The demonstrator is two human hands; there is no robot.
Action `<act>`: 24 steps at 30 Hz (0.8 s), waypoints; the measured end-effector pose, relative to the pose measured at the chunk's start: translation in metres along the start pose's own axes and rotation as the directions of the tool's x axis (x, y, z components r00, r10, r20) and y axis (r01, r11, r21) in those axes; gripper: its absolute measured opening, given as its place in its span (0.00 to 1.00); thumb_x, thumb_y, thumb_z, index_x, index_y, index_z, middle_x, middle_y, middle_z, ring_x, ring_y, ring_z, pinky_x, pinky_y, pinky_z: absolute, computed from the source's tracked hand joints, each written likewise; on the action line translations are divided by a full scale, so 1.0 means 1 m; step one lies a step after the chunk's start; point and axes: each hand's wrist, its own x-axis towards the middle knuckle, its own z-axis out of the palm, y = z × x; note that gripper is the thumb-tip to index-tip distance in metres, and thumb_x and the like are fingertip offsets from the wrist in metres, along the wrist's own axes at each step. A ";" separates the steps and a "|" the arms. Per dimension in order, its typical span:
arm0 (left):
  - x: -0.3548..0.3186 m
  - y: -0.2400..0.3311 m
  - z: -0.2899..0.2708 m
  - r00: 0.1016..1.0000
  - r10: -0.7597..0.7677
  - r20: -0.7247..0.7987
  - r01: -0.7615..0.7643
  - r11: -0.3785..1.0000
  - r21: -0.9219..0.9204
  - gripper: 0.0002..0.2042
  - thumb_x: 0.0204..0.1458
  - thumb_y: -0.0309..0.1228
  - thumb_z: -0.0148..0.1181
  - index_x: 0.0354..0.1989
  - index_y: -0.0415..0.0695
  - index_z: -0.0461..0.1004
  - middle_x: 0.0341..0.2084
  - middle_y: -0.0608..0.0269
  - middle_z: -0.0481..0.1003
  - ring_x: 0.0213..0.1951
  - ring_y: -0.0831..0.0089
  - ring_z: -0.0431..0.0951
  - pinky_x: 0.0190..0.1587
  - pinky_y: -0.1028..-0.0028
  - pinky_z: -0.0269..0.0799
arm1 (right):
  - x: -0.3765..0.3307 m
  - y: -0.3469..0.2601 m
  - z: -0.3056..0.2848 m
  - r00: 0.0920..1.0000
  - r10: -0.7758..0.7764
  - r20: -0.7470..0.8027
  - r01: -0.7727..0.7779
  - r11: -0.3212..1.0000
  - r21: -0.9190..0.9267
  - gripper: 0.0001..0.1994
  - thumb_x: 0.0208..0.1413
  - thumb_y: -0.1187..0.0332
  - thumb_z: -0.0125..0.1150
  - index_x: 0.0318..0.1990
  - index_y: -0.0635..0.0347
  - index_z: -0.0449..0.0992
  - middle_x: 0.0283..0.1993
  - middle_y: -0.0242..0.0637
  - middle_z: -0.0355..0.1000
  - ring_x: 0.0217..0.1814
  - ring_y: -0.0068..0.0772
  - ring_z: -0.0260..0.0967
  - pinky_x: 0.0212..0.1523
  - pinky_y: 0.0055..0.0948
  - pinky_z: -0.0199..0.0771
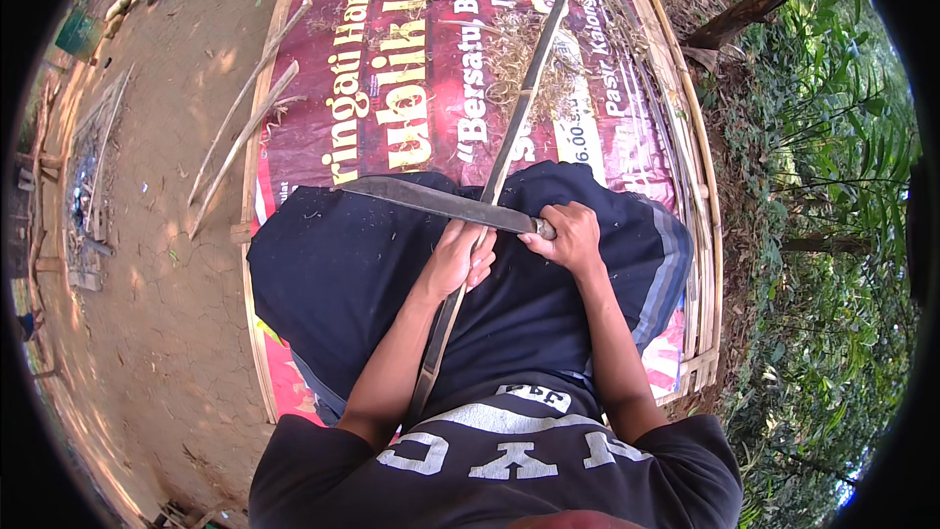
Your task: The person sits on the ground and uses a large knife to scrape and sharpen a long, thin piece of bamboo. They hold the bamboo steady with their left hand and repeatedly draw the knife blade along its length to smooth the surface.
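Bamboo strip [514,127] under gripping hands [514,247]

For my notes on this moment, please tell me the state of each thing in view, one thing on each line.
left hand: closed around the bamboo strip
right hand: closed on the knife handle
bamboo strip: long, slanting across the lap
knife: blade lying across the strip
dark cloth: spread over the lap
red banner: lying flat, with dry shavings on it

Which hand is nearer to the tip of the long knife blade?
Left. The left hand grips the bamboo strip under the blade's middle, closer to its tip; the right hand has its grip on the handle at the opposite end.
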 end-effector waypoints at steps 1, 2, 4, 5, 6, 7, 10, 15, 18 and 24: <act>0.003 0.001 -0.001 1.000 0.008 -0.008 -0.009 1.000 -0.029 0.15 0.72 0.42 0.39 0.39 0.44 0.66 0.12 0.72 0.56 0.08 0.83 0.56 0.09 0.81 0.55 | 0.004 -0.002 -0.002 1.000 -0.011 -0.004 0.011 1.000 -0.024 0.29 0.47 0.36 0.67 0.17 0.53 0.70 0.14 0.33 0.65 0.16 0.40 0.64 0.24 0.36 0.66; 0.005 0.004 -0.004 1.000 0.010 -0.003 -0.010 0.999 -0.046 0.16 0.72 0.42 0.38 0.39 0.44 0.66 0.12 0.72 0.56 0.08 0.83 0.56 0.09 0.81 0.55 | 0.007 -0.008 -0.003 1.000 -0.017 -0.001 0.016 0.998 -0.064 0.29 0.47 0.36 0.68 0.17 0.53 0.69 0.14 0.33 0.65 0.16 0.40 0.63 0.23 0.36 0.65; 0.003 0.008 -0.010 1.000 0.004 0.005 -0.003 0.997 -0.079 0.17 0.72 0.43 0.37 0.38 0.44 0.66 0.12 0.72 0.56 0.08 0.83 0.56 0.09 0.81 0.54 | 0.014 -0.017 -0.005 0.998 0.000 0.069 0.007 0.996 -0.091 0.28 0.47 0.37 0.68 0.18 0.54 0.70 0.15 0.34 0.65 0.16 0.40 0.62 0.24 0.37 0.65; 0.002 0.010 -0.012 1.000 0.005 0.002 -0.005 0.997 -0.080 0.17 0.72 0.43 0.37 0.38 0.44 0.66 0.12 0.72 0.56 0.08 0.83 0.55 0.09 0.81 0.54 | 0.016 -0.022 -0.006 0.994 0.014 0.104 -0.003 0.995 -0.103 0.28 0.47 0.38 0.67 0.19 0.54 0.71 0.16 0.34 0.65 0.16 0.39 0.62 0.24 0.37 0.65; 0.002 0.011 -0.014 1.000 0.007 -0.001 -0.007 0.997 -0.081 0.18 0.72 0.44 0.37 0.38 0.44 0.66 0.12 0.72 0.56 0.07 0.83 0.55 0.09 0.81 0.54 | 0.021 -0.024 -0.006 0.994 0.008 0.111 0.001 0.997 -0.077 0.28 0.47 0.38 0.67 0.20 0.55 0.71 0.16 0.34 0.64 0.16 0.39 0.61 0.24 0.37 0.64; 0.001 0.011 -0.015 1.000 0.007 -0.002 -0.007 0.997 -0.081 0.18 0.72 0.44 0.37 0.37 0.44 0.66 0.11 0.72 0.56 0.07 0.83 0.55 0.09 0.80 0.54 | 0.020 -0.021 -0.002 0.995 -0.010 0.103 0.013 0.999 -0.037 0.28 0.47 0.38 0.67 0.20 0.55 0.71 0.16 0.34 0.64 0.16 0.40 0.62 0.24 0.37 0.64; 0.001 0.007 -0.016 1.000 0.001 0.012 -0.001 0.999 -0.041 0.17 0.72 0.44 0.38 0.36 0.45 0.64 0.12 0.72 0.57 0.08 0.83 0.55 0.10 0.81 0.54 | 0.027 0.005 0.005 0.984 -0.128 0.123 0.126 0.992 0.023 0.29 0.47 0.36 0.66 0.21 0.56 0.71 0.16 0.35 0.64 0.17 0.41 0.62 0.24 0.38 0.64; -0.011 0.015 -0.016 1.000 0.016 0.001 -0.016 0.995 -0.099 0.17 0.72 0.45 0.37 0.38 0.46 0.64 0.11 0.72 0.56 0.07 0.83 0.54 0.10 0.81 0.53 | 0.038 0.050 0.003 0.962 0.270 0.032 -0.262 0.953 -0.154 0.29 0.55 0.40 0.63 0.21 0.59 0.73 0.15 0.43 0.68 0.19 0.51 0.70 0.25 0.44 0.69; -0.013 0.007 -0.016 0.998 0.050 0.036 -0.046 0.992 -0.115 0.16 0.72 0.45 0.38 0.40 0.46 0.64 0.11 0.72 0.56 0.07 0.83 0.54 0.09 0.81 0.54 | 0.047 0.086 -0.008 0.858 0.500 -0.115 -0.513 0.839 -0.180 0.29 0.62 0.43 0.58 0.22 0.65 0.74 0.17 0.50 0.71 0.20 0.58 0.71 0.25 0.50 0.69; -0.003 0.011 -0.011 0.997 0.070 0.034 -0.067 0.995 -0.080 0.16 0.72 0.46 0.39 0.40 0.47 0.64 0.14 0.71 0.59 0.09 0.83 0.57 0.10 0.81 0.55 | 0.025 0.013 -0.027 0.966 0.215 0.145 -0.211 0.977 -0.041 0.27 0.55 0.43 0.65 0.20 0.59 0.72 0.15 0.42 0.67 0.18 0.48 0.70 0.24 0.45 0.68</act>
